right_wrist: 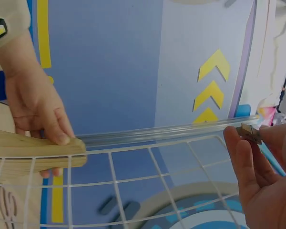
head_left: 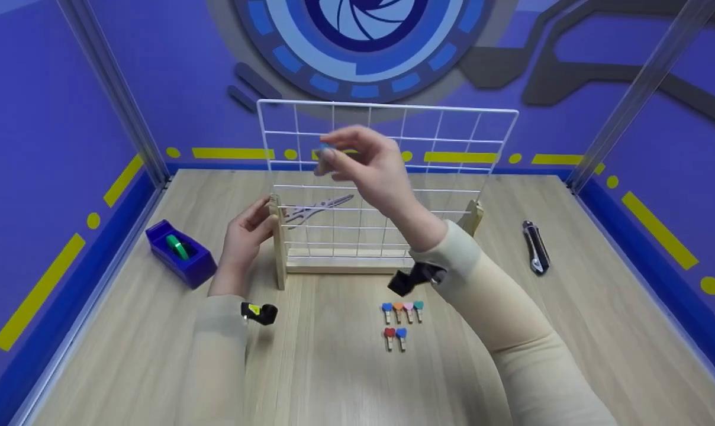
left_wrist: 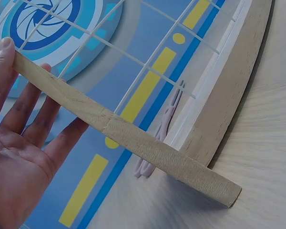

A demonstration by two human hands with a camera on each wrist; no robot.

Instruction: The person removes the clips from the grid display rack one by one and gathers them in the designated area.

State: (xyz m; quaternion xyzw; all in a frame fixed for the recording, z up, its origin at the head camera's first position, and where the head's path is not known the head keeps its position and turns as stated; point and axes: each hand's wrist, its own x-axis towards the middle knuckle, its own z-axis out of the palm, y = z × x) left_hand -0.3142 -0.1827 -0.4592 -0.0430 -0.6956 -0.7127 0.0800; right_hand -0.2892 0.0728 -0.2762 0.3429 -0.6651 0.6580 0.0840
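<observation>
My right hand [head_left: 384, 171] is raised in front of the upper part of a white wire grid [head_left: 387, 106]. Between thumb and fingertips it pinches a small wooden clothespin [right_wrist: 249, 133], whose top looks blue in the head view. Lower down, my left hand [head_left: 244, 238] grips the upper end of the left wooden post [left_wrist: 133, 138] of the grid's stand, thumb on one side and fingers on the other. Several clothespins with heart tops, including a red one [head_left: 389, 333], lie in two rows on the table before the stand.
A purple tape dispenser [head_left: 186, 257] with a green roll stands left of the left hand. Lilac scissors [head_left: 319, 208] lie behind the grid. A utility knife [head_left: 535, 248] is on the table at the right. Blue walls [head_left: 38, 148] enclose the table's back and sides.
</observation>
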